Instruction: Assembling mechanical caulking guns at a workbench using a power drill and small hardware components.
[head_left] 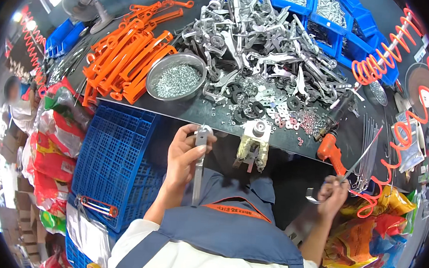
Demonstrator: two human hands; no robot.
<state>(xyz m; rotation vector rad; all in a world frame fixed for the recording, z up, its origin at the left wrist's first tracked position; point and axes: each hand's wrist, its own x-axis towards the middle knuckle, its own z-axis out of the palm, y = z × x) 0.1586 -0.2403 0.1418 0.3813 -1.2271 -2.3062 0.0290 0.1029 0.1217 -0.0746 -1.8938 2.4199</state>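
My left hand point(183, 154) is closed around a silvery metal bar with a rounded head point(199, 170); the bar hangs down in front of the dark apron. Off to the right, my right hand point(332, 194) grips a thin metal rod point(359, 161) that slants up and away. A small bent shiny piece point(311, 195) shows at the left of that fist, and I cannot tell whether it joins the rod. Between the hands, a metal fixture point(256, 137) juts from the bench edge. Above the right hand lies an orange-handled air tool point(330, 148).
Grey metal castings point(251, 42) are heaped on the black bench point(186, 109), beside orange frames point(125, 53) and a bowl of small parts point(176, 76). Washers point(287, 118) lie scattered near the edge. Coiled red hoses point(379, 61) hang right. A blue crate point(111, 151) stands left.
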